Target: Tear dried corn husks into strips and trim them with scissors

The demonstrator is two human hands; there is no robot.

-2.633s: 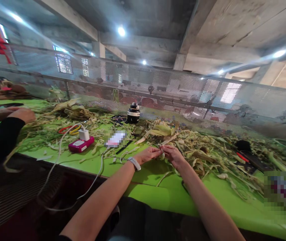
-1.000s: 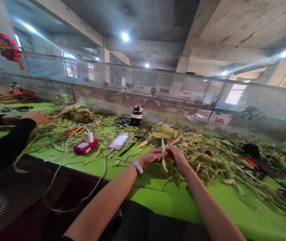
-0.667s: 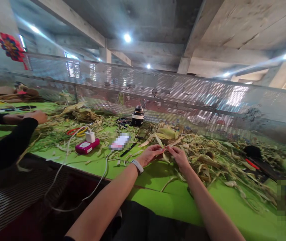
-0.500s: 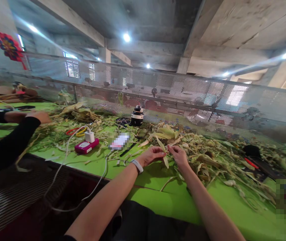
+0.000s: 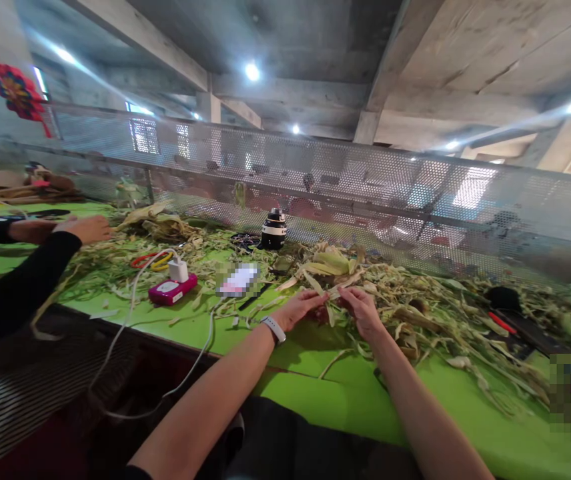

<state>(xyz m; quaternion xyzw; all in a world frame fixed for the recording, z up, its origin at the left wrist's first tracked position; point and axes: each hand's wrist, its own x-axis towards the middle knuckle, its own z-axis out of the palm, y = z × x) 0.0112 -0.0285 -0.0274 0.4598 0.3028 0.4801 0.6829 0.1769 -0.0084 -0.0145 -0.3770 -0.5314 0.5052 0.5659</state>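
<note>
My left hand (image 5: 299,310), with a white band on its wrist, pinches a pale green corn husk strip (image 5: 312,282) over the green table. The strip runs up past the fingertips, and a second end hangs just below them. Close on the right, my right hand (image 5: 361,311) is closed on a light piece of husk (image 5: 334,292) that spans the small gap between both hands. Where the pieces join is too small to make out. Behind the hands lies a broad folded husk (image 5: 333,262) on a heap of dry husk strips (image 5: 435,313).
A magenta power box (image 5: 172,289) with a white charger and cable sits left, beside a phone (image 5: 238,280). A black bottle (image 5: 273,230) stands before the mesh partition (image 5: 365,193). At far left are a co-worker's hands (image 5: 83,229). Red-handled scissors (image 5: 502,323) lie right.
My right hand has moved slightly right, drawing a husk piece out between the hands. The strip in my left hand has tilted and shifted left. The co-worker's hand has moved a little right.
</note>
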